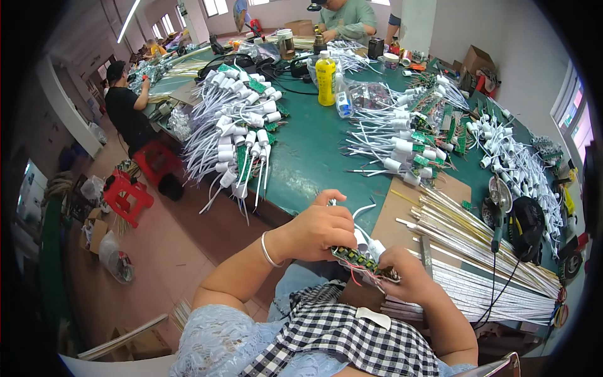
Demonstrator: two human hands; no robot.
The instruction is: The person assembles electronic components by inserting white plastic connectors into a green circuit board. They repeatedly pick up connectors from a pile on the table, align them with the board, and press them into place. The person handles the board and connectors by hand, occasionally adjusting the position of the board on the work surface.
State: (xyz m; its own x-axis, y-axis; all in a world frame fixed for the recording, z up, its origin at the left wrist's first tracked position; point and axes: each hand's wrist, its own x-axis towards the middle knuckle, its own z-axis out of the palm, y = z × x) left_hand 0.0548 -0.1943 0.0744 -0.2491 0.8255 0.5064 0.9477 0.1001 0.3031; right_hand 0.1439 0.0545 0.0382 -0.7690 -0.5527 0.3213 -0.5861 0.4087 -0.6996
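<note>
- One green circuit-board strip (357, 257) is held before the lap, at the table's near edge, white sockets (375, 247) and thin wires beside it.
- The left hand (321, 230) has its fingers curled tightly round one end; the right hand (407, 275) pinches the other.
- I'd judge this to be handling the wired board; the next move calls for a steady hold, loose wires kept clear.
- The green tabletop (301, 164) carries socket heaps, a yellow bottle (326, 81) and pale strips (468, 290).
- Beyond, co-workers sit near red stools (127, 196).
</note>
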